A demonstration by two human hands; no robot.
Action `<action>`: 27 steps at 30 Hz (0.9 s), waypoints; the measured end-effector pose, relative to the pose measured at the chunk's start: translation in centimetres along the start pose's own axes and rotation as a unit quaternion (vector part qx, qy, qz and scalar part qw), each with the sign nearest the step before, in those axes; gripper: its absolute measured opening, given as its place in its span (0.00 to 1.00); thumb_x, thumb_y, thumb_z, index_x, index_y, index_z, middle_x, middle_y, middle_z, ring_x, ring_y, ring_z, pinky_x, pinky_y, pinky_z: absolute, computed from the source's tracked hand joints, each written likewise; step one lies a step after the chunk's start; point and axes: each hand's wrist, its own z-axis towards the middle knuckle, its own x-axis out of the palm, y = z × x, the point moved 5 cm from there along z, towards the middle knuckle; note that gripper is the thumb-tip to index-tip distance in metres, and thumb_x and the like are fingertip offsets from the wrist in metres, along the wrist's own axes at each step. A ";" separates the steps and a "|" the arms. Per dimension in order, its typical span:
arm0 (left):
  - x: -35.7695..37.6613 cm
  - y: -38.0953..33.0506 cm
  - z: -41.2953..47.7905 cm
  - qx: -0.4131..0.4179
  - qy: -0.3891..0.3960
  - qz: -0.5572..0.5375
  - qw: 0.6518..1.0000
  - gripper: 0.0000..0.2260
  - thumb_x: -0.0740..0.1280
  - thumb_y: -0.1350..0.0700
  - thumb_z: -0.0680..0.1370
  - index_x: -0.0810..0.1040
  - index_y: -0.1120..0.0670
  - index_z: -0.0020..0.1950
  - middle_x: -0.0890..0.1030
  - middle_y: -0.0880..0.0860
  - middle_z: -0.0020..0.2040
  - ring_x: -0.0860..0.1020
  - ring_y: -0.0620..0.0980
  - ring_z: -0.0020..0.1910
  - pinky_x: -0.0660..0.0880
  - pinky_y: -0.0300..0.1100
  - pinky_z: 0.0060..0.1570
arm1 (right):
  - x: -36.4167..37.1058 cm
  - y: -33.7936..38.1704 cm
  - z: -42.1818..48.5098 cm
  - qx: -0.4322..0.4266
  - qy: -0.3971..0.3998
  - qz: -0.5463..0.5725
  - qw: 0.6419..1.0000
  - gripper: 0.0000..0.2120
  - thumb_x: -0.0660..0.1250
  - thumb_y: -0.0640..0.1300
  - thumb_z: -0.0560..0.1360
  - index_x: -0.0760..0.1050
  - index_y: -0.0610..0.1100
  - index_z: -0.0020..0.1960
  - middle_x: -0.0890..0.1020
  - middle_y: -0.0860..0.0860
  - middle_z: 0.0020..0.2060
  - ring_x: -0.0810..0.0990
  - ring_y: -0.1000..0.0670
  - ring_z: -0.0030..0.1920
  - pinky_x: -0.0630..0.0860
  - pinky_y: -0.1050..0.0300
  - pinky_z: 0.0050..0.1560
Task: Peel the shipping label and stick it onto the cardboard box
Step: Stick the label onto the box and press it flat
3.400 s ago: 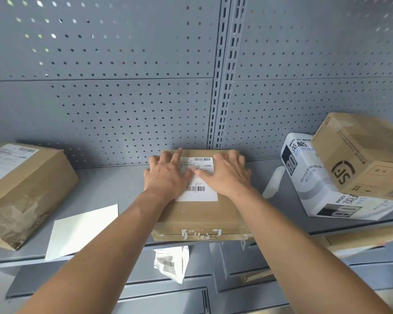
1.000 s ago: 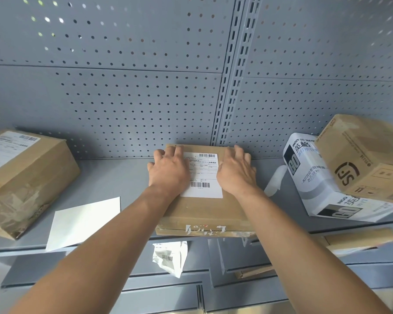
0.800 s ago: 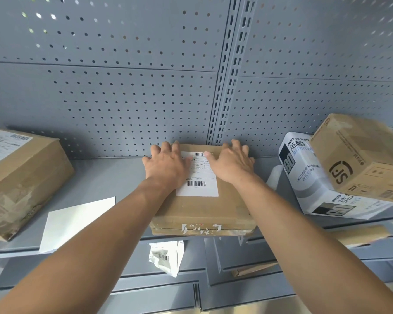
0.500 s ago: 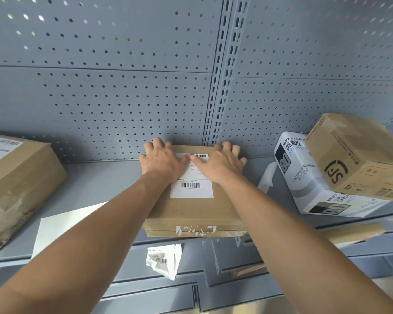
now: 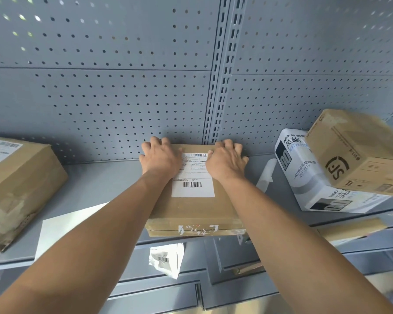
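Observation:
A flat brown cardboard box [image 5: 195, 211] lies on the grey shelf, its front edge overhanging the shelf lip. A white shipping label [image 5: 194, 177] with two barcodes lies flat on the box top. My left hand [image 5: 160, 158] rests palm down on the label's left edge and the box's far left corner, fingers apart. My right hand [image 5: 225, 160] presses flat on the label's right edge and the far right corner. The label's side margins are hidden under both hands.
A white backing sheet [image 5: 61, 225] lies on the shelf to the left, beside a labelled brown box [image 5: 16, 186]. To the right lie a curled white strip [image 5: 267, 175], a white printed carton [image 5: 313, 177] and a brown box [image 5: 359, 152] leaning on it. A crumpled label [image 5: 166, 257] sits below the shelf. Perforated panel behind.
My hands have slid apart from the label's middle toward the box's far corners, uncovering more of the label. The box and label stay in place.

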 end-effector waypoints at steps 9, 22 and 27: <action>0.1 0.2 0.1 0.006 -0.007 -0.023 1.000 0.17 0.56 0.53 0.82 0.72 0.54 0.69 0.68 0.56 0.68 0.63 0.60 0.67 0.66 0.55 0.61 | -0.1 0.1 -0.2 0.000 -0.006 -0.003 1.000 0.22 0.53 0.55 0.82 0.72 0.45 0.68 0.71 0.47 0.65 0.65 0.43 0.66 0.66 0.39 0.60; 0.3 0.5 0.4 -0.009 0.082 -0.082 0.993 0.37 0.66 0.29 0.73 0.66 0.50 0.74 0.64 0.54 0.73 0.62 0.59 0.75 0.68 0.59 0.66 | -0.2 0.4 -0.4 0.001 0.008 -0.024 1.000 0.46 0.54 0.80 0.68 0.70 0.44 0.70 0.70 0.46 0.66 0.64 0.41 0.68 0.67 0.38 0.60; 0.3 0.5 0.4 -0.017 0.066 -0.089 0.994 0.36 0.66 0.29 0.73 0.68 0.49 0.73 0.66 0.54 0.72 0.64 0.59 0.74 0.69 0.59 0.66 | -0.1 0.3 -0.3 0.013 0.001 -0.009 1.000 0.40 0.56 0.75 0.72 0.70 0.45 0.69 0.70 0.47 0.67 0.64 0.41 0.68 0.67 0.38 0.61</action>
